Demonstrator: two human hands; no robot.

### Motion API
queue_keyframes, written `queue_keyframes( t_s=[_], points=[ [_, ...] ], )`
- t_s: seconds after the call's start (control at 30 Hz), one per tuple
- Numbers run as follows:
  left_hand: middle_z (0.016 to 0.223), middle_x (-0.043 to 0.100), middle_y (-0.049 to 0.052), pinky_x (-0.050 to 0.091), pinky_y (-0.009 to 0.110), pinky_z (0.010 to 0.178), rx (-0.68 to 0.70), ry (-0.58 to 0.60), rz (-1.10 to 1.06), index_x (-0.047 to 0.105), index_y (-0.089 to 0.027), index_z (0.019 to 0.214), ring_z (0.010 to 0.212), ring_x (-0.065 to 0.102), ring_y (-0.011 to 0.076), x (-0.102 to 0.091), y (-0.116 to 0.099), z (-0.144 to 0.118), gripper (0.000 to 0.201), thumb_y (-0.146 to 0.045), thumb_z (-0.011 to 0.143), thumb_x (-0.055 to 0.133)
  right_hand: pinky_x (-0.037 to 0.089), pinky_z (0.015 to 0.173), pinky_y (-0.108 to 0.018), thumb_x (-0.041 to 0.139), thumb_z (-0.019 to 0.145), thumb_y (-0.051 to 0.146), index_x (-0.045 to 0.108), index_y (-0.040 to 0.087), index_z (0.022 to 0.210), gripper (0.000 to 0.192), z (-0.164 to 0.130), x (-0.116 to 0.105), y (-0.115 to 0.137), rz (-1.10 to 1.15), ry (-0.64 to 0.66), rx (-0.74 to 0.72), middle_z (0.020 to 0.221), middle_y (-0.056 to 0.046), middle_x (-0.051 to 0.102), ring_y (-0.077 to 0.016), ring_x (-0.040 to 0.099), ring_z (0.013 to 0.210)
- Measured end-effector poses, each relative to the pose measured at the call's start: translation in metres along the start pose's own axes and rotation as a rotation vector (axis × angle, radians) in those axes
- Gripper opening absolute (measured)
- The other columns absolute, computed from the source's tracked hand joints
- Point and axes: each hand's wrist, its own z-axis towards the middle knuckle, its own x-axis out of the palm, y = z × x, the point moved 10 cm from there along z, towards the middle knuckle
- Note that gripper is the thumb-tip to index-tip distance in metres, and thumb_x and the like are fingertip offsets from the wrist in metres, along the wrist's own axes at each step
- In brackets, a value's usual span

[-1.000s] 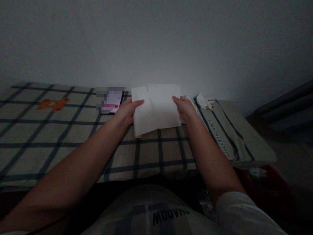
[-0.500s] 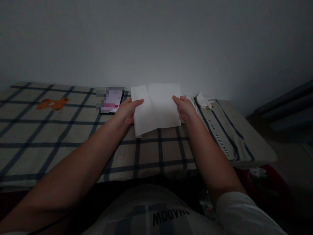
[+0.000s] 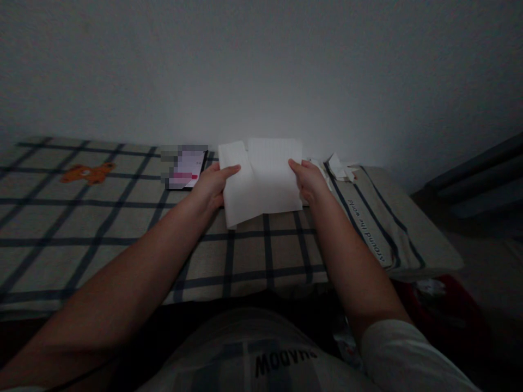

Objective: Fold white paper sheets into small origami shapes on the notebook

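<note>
Left hand [image 3: 212, 185] and right hand [image 3: 308, 179] still pinch your paper [image 3: 263, 179] by its side edges at the bed's [image 3: 122, 228] far edge, nothing moved.

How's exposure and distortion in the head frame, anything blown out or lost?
Head view: dim overall, dark vignette at the bottom and corners; the white paper held by the left hand and right hand is the brightest patch, nearly blown out; phone screen partly pixelated; wide-angle bending of the plaid cover lines.
</note>
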Motion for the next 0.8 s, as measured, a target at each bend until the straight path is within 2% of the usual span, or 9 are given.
queue_keyframes(
  t_s=[0.13, 0.23, 0.47, 0.67, 0.8],
  points=[
    [0.086, 0.077, 0.008, 0.061, 0.031, 0.061, 0.000, 0.021, -0.024, 0.070, -0.011, 0.102, 0.066, 0.071, 0.0195, 0.001, 0.000, 0.000, 0.033, -0.006, 0.070, 0.077, 0.057, 0.078, -0.038, 0.071, 0.086, 0.031, 0.067, 0.022, 0.084, 0.010, 0.002, 0.000, -0.001, -0.028, 0.010, -0.009, 0.090, -0.006, 0.076, -0.0206, 0.068, 0.078],
    [0.085, 0.077, 0.008, 0.061, 0.030, 0.059, 0.002, 0.016, -0.045, 0.070, -0.012, 0.100, 0.066, 0.071, 0.0200, 0.001, -0.001, 0.000, 0.031, -0.006, 0.070, 0.077, 0.058, 0.078, -0.037, 0.070, 0.086, 0.034, 0.066, 0.022, 0.085, 0.012, 0.002, 0.001, 0.000, -0.052, 0.016, -0.021, 0.090, -0.005, 0.075, -0.0208, 0.068, 0.079],
    [0.091, 0.078, 0.008, 0.062, 0.033, 0.068, 0.018, -0.018, -0.018, 0.070, -0.014, 0.098, 0.069, 0.071, 0.0196, -0.003, -0.002, -0.001, 0.026, -0.006, 0.074, 0.075, 0.058, 0.076, -0.036, 0.071, 0.087, 0.036, 0.062, 0.024, 0.083, 0.016, 0.000, -0.006, 0.003, -0.059, -0.032, -0.026, 0.087, -0.004, 0.074, -0.0205, 0.068, 0.079],
    [0.100, 0.077, 0.010, 0.062, 0.036, 0.079, 0.066, -0.067, -0.002, 0.069, -0.015, 0.102, 0.078, 0.073, 0.0211, -0.010, -0.007, 0.001, 0.026, -0.012, 0.078, 0.076, 0.056, 0.072, -0.037, 0.073, 0.089, 0.043, 0.067, 0.022, 0.088, 0.022, -0.007, 0.008, -0.002, -0.061, 0.132, 0.099, 0.096, -0.008, 0.076, -0.0211, 0.068, 0.081],
    [0.106, 0.077, 0.012, 0.061, 0.040, 0.089, 0.090, -0.064, -0.003, 0.067, -0.016, 0.107, 0.089, 0.075, 0.0239, -0.010, -0.008, 0.006, 0.026, -0.018, 0.082, 0.076, 0.052, 0.069, -0.034, 0.078, 0.082, 0.027, 0.070, 0.019, 0.088, 0.012, -0.015, 0.011, -0.005, -0.162, 0.166, 0.183, 0.091, -0.006, 0.076, -0.0176, 0.065, 0.075]
  ],
)
